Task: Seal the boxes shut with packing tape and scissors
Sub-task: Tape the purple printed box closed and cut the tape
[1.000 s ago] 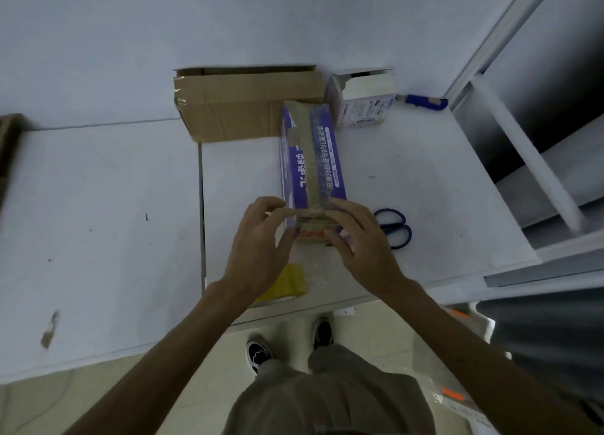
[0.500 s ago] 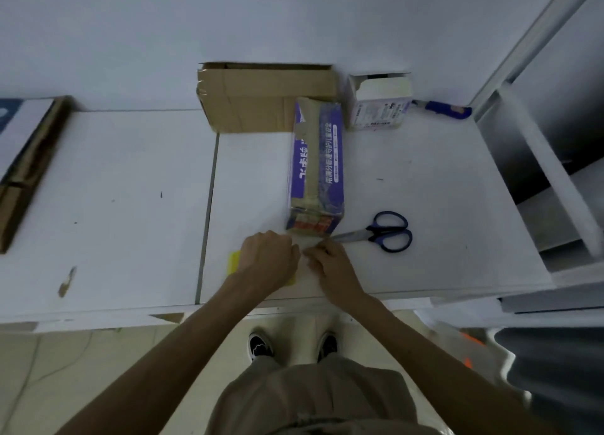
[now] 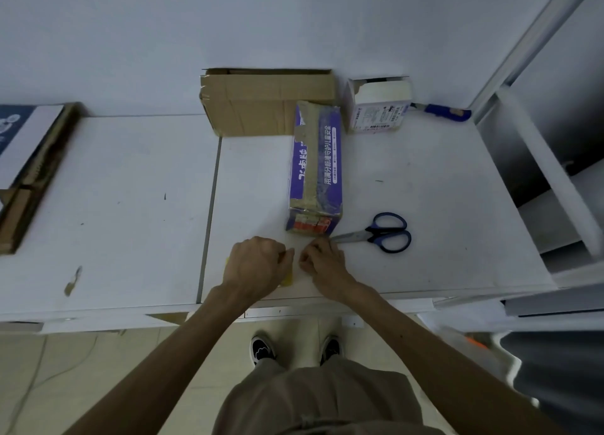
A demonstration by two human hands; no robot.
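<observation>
A long purple box (image 3: pixel 315 173) with a tan tape strip along its top lies lengthwise on the white table (image 3: pixel 130 205). Blue-handled scissors (image 3: pixel 382 233) rest shut beside its near end, blades pointing left. In front of the box, near the table's front edge, my left hand (image 3: pixel 258 264) curls over a yellow tape roll (image 3: pixel 287 280), which is mostly hidden beneath it. My right hand (image 3: pixel 323 261) sits close beside it, fingertips pinched together at the roll's edge, apparently on the tape end. The tape itself is too clear to make out.
A brown cardboard box (image 3: pixel 261 104) and a small white open box (image 3: pixel 379 107) stand against the back wall. A blue-handled cutter (image 3: pixel 441 111) lies to their right. A flat carton (image 3: pixel 29 160) sits at the far left, white shelving (image 3: pixel 539 160) at the right.
Both hands left the purple box's near end and dropped toward the front edge. The left hand now covers the yellow roll, and the right hand has closed in beside it.
</observation>
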